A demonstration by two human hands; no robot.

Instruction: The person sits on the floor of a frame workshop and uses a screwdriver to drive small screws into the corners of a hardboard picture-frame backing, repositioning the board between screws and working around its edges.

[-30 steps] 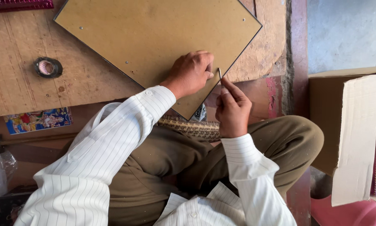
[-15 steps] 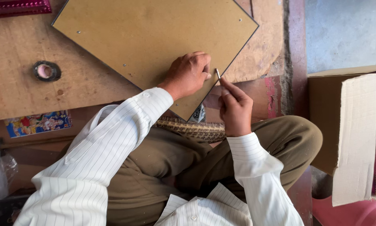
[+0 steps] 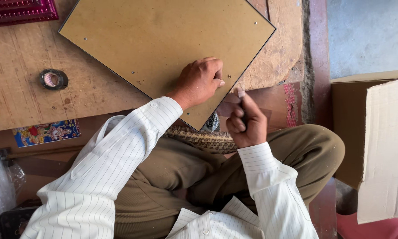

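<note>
The right hand has been drawn away from the edge of the brown backing board; a second ago its fingertips were pressed against that edge beside the left hand, and now it is held clear of the board, curled, with a small pale piece pinched at the fingertips. The left hand has been closed further into a loose fist on the board. The board itself has been shifted slightly on the worktop.
</note>
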